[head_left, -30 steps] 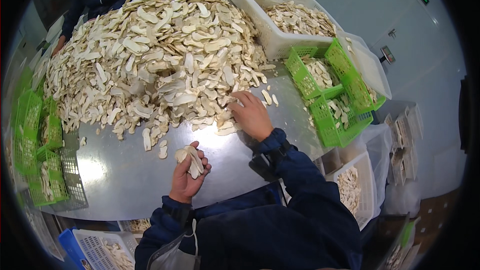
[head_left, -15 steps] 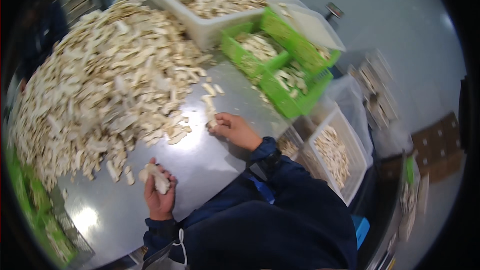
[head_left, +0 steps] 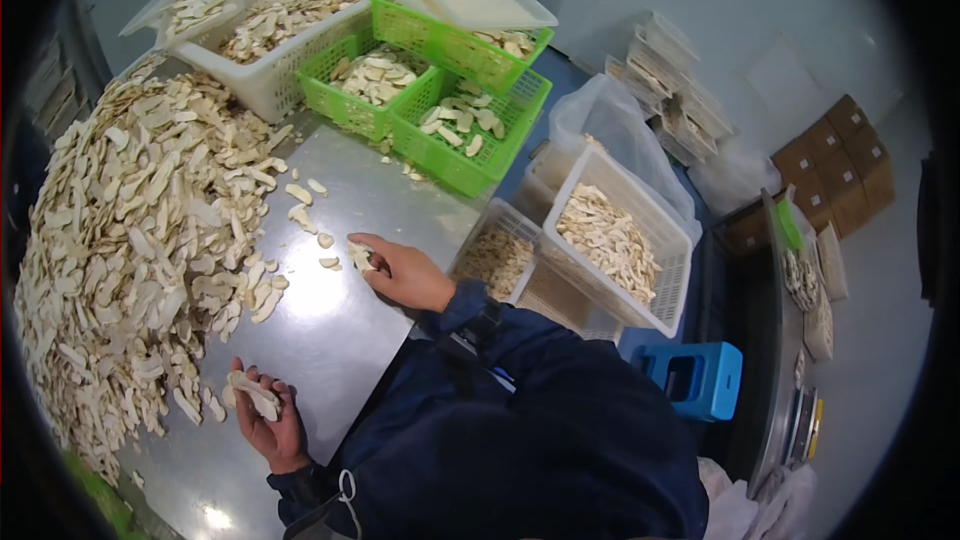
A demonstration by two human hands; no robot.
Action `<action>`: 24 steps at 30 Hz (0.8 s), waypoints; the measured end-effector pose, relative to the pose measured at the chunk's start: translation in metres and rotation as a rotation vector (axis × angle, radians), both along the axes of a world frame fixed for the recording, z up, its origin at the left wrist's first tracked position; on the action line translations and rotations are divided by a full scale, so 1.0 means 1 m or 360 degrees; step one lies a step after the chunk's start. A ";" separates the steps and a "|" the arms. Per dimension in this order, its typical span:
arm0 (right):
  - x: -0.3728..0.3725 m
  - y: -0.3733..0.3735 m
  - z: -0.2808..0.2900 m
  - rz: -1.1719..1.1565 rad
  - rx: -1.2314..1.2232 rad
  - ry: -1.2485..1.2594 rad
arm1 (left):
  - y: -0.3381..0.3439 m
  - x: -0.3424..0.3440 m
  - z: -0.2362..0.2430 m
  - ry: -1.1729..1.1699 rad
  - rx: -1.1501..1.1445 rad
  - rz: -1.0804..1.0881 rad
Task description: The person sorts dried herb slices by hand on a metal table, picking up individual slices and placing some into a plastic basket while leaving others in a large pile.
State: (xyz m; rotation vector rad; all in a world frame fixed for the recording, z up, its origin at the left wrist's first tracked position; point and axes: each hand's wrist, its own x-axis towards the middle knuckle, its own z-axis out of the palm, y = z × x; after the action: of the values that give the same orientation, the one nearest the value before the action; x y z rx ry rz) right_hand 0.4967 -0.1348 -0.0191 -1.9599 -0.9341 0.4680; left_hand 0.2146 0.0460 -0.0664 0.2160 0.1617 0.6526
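Head view: right hand (head_left: 408, 277) partly hides a pale slice (head_left: 359, 257).

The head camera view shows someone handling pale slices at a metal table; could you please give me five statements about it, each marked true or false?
1. The left hand holds pale slices. True.
2. The right hand is empty. False: the right hand has a pale piece in its fingers.
3. Slices lie inside the green baskets at the upper middle of the picture. True.
4. The big heap lies to the right of those green baskets. False: the big heap is to their left, on the metal table.
5. Brown cartons are stacked at the right of the picture. True.
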 end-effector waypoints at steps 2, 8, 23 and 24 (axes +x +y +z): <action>-0.001 0.014 -0.001 0.0103 0.0016 -0.0054 | 0.001 0.000 -0.002 0.0018 0.0006 -0.0015; 0.010 0.032 -0.003 0.0033 -0.0151 -0.0166 | -0.002 0.001 0.002 0.0151 -0.0006 0.0068; 0.067 -0.130 -0.038 -0.0828 0.0458 0.0766 | -0.006 -0.001 0.007 0.0171 -0.0059 0.0065; 0.075 -0.165 -0.044 -0.0971 0.0623 0.0721 | -0.006 0.000 0.009 0.0156 -0.0059 0.0066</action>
State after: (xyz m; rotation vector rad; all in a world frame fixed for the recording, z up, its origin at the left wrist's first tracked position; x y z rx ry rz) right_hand 0.5716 -0.3000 -0.0629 -1.5750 -0.1054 0.3182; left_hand 0.2150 0.0397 -0.0571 0.2094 0.2731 0.6802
